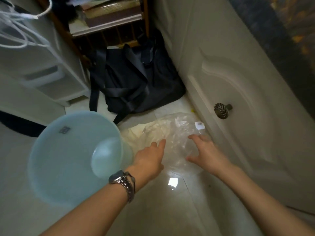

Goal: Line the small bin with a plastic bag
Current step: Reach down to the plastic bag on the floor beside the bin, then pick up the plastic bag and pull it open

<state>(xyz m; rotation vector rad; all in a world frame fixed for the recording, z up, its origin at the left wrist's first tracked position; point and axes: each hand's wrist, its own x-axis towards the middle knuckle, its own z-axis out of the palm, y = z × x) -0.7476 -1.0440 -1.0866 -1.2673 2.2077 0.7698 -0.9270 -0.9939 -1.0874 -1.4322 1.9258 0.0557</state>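
Note:
A small pale blue bin (68,159) stands upright on the tiled floor at the left, its inside bare. A clear plastic bag (177,132) lies crumpled on the floor to its right, close to a cabinet door. My left hand (150,159), with a metal watch on the wrist, reaches over the bag's left edge with fingers spread. My right hand (204,150) hovers over the bag's right side, fingers apart. Neither hand has a grip on the plastic.
A dark navy bag (136,82) with straps slumps on the floor behind the plastic bag. A cream cabinet door (247,116) with a metal knob (222,110) runs along the right. White drawers (42,79) and a wooden shelf (109,19) stand behind.

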